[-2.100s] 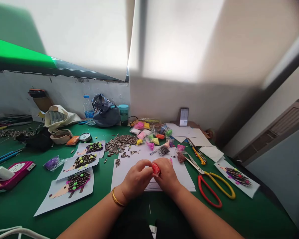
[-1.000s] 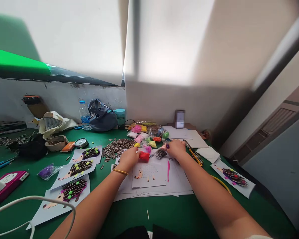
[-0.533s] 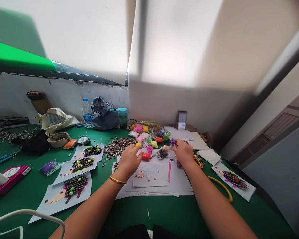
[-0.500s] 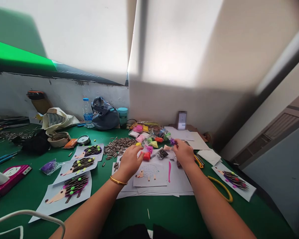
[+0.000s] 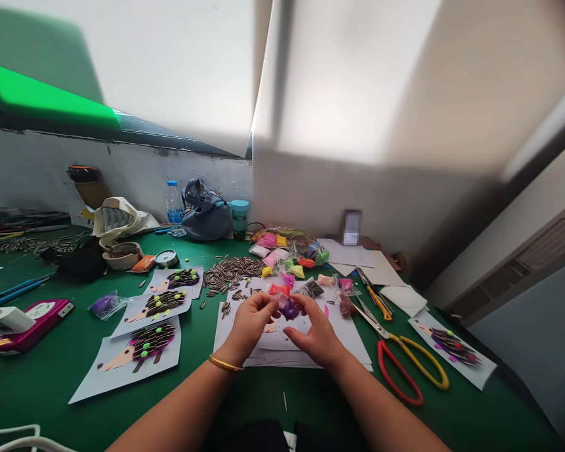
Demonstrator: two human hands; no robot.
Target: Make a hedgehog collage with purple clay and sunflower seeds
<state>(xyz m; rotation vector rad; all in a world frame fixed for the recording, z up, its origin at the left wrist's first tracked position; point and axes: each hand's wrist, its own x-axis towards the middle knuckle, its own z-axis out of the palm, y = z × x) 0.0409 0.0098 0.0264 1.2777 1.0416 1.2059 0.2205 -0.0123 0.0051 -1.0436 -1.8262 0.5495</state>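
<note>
In the head view, the purple clay packet (image 5: pixel 289 310) has been brought by the right hand (image 5: pixel 319 333) from beyond the papers to the middle, where it is held up above the hedgehog drawing (image 5: pixel 272 327). Half a second ago it was reached by that hand alone. By this, attention seems to have been passed from the red clay packet (image 5: pixel 279 289), now left just beyond, to the purple one. The packet's clear wrap is pinched in the left hand's (image 5: pixel 249 326) narrow grip. The right grip is wide: the thumb is spread well apart from the fingers, whose tips are set at the packet's other edge. The long scissors (image 5: pixel 387 334), previously crossed by the right forearm, are uncovered again.

Among the containers, black clay is enclosed in a clear packet (image 5: pixel 312 288), and a second purple lump in another bag (image 5: pixel 107 305) on the tabletop (image 5: pixel 207 402). The contents of the cream pouch (image 5: pixel 115 216) cannot be told.
</note>
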